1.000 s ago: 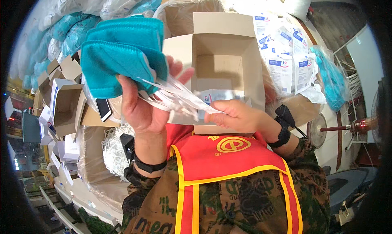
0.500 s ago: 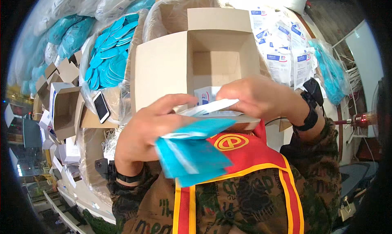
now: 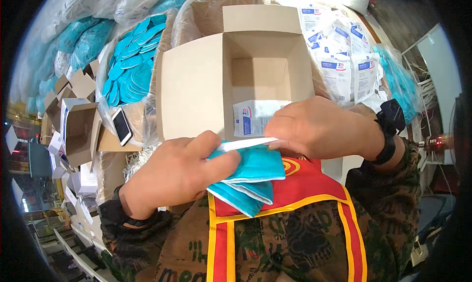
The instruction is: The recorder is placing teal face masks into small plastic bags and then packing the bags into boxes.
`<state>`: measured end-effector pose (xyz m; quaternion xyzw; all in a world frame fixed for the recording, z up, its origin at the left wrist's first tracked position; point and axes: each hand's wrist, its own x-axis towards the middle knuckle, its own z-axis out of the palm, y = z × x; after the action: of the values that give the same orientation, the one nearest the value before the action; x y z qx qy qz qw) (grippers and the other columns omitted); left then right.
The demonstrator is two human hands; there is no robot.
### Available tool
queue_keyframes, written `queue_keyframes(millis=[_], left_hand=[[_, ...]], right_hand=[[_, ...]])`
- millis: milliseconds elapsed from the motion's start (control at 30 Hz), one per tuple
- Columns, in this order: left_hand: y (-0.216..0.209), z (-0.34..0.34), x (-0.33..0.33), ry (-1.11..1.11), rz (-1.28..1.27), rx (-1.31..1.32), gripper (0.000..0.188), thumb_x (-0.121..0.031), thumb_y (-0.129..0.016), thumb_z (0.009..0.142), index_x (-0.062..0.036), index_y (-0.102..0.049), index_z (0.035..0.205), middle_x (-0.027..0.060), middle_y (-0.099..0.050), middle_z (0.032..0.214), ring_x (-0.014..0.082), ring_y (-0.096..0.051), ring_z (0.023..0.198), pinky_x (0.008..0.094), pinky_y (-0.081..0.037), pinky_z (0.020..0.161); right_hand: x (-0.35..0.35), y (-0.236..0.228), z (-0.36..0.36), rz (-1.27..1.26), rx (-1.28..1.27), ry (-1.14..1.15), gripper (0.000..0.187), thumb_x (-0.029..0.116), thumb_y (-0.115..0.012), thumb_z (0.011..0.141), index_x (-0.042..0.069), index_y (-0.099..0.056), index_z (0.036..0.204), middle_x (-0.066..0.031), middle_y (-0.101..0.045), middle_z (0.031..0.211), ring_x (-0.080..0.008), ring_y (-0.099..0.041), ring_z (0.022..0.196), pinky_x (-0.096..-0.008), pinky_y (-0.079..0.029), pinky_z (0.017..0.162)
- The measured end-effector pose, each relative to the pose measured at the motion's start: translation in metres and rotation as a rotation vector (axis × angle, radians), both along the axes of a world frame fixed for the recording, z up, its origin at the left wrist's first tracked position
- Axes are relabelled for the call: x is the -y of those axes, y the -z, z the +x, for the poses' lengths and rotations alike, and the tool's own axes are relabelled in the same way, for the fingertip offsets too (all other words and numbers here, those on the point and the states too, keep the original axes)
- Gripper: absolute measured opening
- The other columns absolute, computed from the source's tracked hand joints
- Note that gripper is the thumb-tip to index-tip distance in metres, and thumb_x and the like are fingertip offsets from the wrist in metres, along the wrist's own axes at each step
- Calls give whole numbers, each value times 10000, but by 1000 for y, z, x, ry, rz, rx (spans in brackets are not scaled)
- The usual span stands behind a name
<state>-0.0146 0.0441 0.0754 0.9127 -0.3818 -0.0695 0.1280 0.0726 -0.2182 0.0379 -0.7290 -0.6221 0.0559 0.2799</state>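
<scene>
My left hand [image 3: 182, 166] is closed on a folded teal cloth piece [image 3: 255, 164] with white edges, its layers fanning out below the fingers. Along the top of the cloth runs a flat white strip [image 3: 248, 143]. Its other end is pinched by my right hand [image 3: 319, 129]; whether the strip is part of the cloth is unclear. Both hands are over the near edge of an open cardboard box [image 3: 191, 85]. Inside the box lies a white printed packet [image 3: 253, 117] with blue and red marks, partly hidden by my right hand.
Left of the box, a plastic-lined carton holds many teal oval pads [image 3: 130, 70]. A phone [image 3: 122, 127] rests near it, beside smaller open cartons [image 3: 78, 134]. White printed packets [image 3: 337, 70] pile up at the right, next to a bag of teal material [image 3: 396, 85].
The white strip has levelled out, and the teal cloth has swung up and right, closer under it. My left hand has shifted lower. More of the packet in the box shows.
</scene>
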Motion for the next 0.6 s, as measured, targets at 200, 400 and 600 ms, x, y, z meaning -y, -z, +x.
queue_keyframes(millis=[200, 400, 600], left_hand=[[-3, -11, -15, -56, -84, 12, 548, -105, -695, 654, -66, -506, 1167, 122, -566, 932, 334, -632, 718, 404, -517, 588], [-2, -26, -31, -118, -72, 123, 442, -178, -696, 628, -77, -588, 1044, 62, -585, 828, 274, -621, 673, 370, -491, 554], [26, -33, -79, -376, -4, 369, 376, -157, -711, 617, -83, -595, 967, 103, -593, 819, 314, -610, 688, 416, -473, 590]], right_hand=[[20, -30, -17, -278, -236, 28, 224, 265, -529, 935, 45, -530, 888, -158, -593, 739, -374, -614, 699, -441, -496, 609], [39, -56, -30, -426, -365, 29, 230, 302, -531, 929, 76, -533, 885, -139, -585, 749, -360, -612, 709, -439, -499, 610], [76, -70, -39, -446, -333, 146, 182, 258, -549, 907, 91, -549, 834, -100, -572, 732, -322, -592, 657, -409, -479, 566]])
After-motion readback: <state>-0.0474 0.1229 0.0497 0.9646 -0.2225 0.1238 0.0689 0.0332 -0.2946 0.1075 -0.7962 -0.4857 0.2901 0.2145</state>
